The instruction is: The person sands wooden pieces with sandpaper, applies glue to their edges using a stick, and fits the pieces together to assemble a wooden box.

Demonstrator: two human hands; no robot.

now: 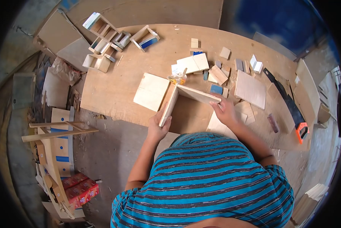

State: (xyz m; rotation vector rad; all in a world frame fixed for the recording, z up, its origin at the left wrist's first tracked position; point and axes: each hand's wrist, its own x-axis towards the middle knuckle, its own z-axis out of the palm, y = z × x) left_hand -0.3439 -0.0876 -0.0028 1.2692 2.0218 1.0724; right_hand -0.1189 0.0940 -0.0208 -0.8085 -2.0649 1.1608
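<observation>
Two plywood panels stand on edge on the table and meet at a corner that points away from me. My left hand (pixel 159 124) is closed round the near end of the left panel (pixel 169 105). The near end of the right panel (pixel 198 94) is in the grip of my right hand (pixel 225 111). Whether the panels are fastened together I cannot tell. Just beyond the corner stands a small cup (pixel 177 79) with a stick in it. A flat square board (pixel 151 91) lies left of the panels.
Open wooden boxes (pixel 102 38) are grouped at the table's far left. Several small wood offcuts (pixel 218 74) and a square board (pixel 251 88) lie to the right. An orange-handled handsaw (pixel 286 99) rests along the right edge. Stacked wood (pixel 51 152) and red packages (pixel 80 190) stand at lower left.
</observation>
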